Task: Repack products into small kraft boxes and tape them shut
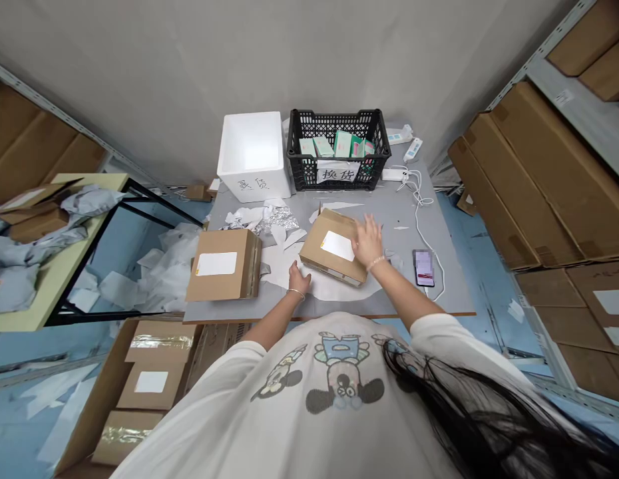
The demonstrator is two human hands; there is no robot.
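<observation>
White T-shirt (329,399) leans over the desk (404,299), right hand (369,243) spread flat on a cardboard box (329,263), left hand (299,278) curled at its near edge, not pinching. Box sits on loose white paper (314,283), so pressure could slide it into the charging phone (424,268).

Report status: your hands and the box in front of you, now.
Right hand on cardboard box. Left hand beside it, on white paper. Second box to its left, apart.
</observation>
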